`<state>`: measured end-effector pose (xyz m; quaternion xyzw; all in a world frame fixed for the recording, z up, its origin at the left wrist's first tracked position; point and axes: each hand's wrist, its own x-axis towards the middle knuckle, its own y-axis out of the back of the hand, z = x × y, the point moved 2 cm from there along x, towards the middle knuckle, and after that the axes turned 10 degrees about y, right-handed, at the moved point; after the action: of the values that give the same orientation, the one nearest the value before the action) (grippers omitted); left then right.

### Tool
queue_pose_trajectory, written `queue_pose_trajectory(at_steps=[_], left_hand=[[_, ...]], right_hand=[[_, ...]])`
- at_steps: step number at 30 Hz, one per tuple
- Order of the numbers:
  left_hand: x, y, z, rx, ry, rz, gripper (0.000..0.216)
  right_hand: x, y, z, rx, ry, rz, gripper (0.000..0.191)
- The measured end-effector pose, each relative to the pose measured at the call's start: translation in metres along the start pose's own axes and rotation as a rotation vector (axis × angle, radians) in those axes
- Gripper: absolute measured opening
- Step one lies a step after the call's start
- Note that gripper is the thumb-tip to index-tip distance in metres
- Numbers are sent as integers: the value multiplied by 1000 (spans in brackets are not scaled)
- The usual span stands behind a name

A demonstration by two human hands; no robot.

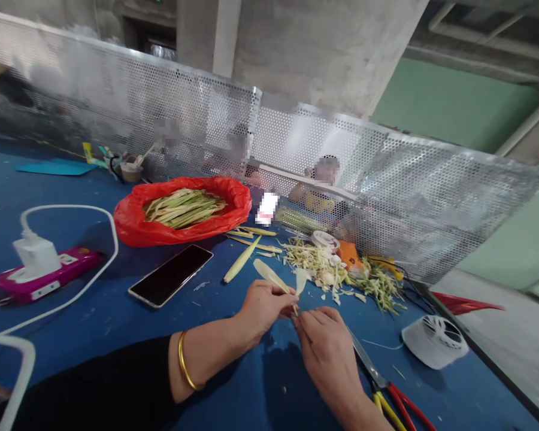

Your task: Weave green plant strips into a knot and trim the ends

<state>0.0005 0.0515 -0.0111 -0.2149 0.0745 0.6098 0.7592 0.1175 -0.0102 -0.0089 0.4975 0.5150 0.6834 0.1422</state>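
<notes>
"Along your left side, what lies on the blue table [87, 332]?"

"You have a magenta power strip [78, 262], with a white adapter [35, 256] plugged in and a white cable [113, 224] looping away from it. Farther back lie a bright blue sheet [56, 168] and a cup [132, 172] with sticks in it."

"And moving right from your cup?"

"An open red plastic bag [132, 230], with long green and straw-coloured leaves [186, 209] inside. Nearer you, a phone [171, 275] lies flat, its screen dark. A gold bangle [184, 362] circles your left wrist, and beyond it a single pale green husk [242, 260] rests on the tabletop."

"What are your fingers doing?"

"Your left hand [263, 305] pinches two pale leaf pieces [272, 275] between thumb and fingers, their broad ends fanned apart, just above the table. Your right hand [326, 344] is curled beside their lower end; its fingertips are hidden, so I can't tell whether they grip."

"What's past your hands?"

"Behind them spreads a heap of shredded scraps [314, 257], with a roll of tape [324, 239] at its back edge. Just beside your right hand lie shears [372, 368] with red and yellow handles, then a white spool [426, 346] near the table's edge."
</notes>
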Motion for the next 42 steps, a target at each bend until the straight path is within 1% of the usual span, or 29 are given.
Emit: queue_pose_trajectory(at_steps=[2, 3, 5, 8, 10, 12, 14, 17, 22, 24, 28, 30, 32, 34, 37, 38, 40, 42], left_hand=[[0, 1, 1, -3, 20, -8, 7], [0, 2, 3, 0, 21, -24, 9], [-1, 5, 7, 15, 31, -65, 15], [-5, 7, 14, 87, 72, -158, 25], [-8, 6, 15, 147, 107, -227, 28], [-10, 4, 13, 208, 125, -281, 28], [-11, 2, 8, 286, 118, -314, 28], [-11, -1, 2, 360, 97, -326, 22], [-16, -6, 6, 268, 92, -378, 7], [-18, -6, 9, 288, 112, -374, 5], [-19, -6, 9, 320, 154, -318, 8], [-19, -6, 7, 323, 160, -313, 10], [-18, -6, 5, 316, 163, -320, 10], [-17, -6, 4, 284, 158, -317, 12], [-14, -1, 8, 203, 133, -261, 20], [-12, 1, 10, 174, 128, -236, 23], [-11, 4, 13, 117, 123, -193, 32], [-10, 6, 15, 79, 114, -173, 40]], right_hand=[[0, 0, 0, 82, -42, -11, 33], [0, 0, 2, 155, -93, -14, 35], [-1, 3, 11, 373, -267, 13, 39], [-4, 6, 28, 820, -610, 136, 48], [-4, 6, 35, 1076, -758, 195, 45], [-4, 4, 35, 1250, -805, 215, 39], [-2, 1, 32, 1323, -804, 239, 34], [0, -3, 27, 1278, -805, 318, 30], [1, -5, 23, 1225, -818, 442, 27], [1, -4, 24, 1232, -806, 437, 26], [1, -3, 28, 1257, -768, 355, 27], [0, -2, 31, 1242, -773, 390, 29], [0, 0, 33, 1225, -786, 459, 32], [1, 0, 34, 1228, -813, 480, 32], [2, 2, 35, 1199, -869, 448, 39], [2, 3, 36, 1169, -862, 422, 43], [3, 6, 36, 1063, -766, 338, 44], [4, 7, 36, 892, -618, 228, 37]])
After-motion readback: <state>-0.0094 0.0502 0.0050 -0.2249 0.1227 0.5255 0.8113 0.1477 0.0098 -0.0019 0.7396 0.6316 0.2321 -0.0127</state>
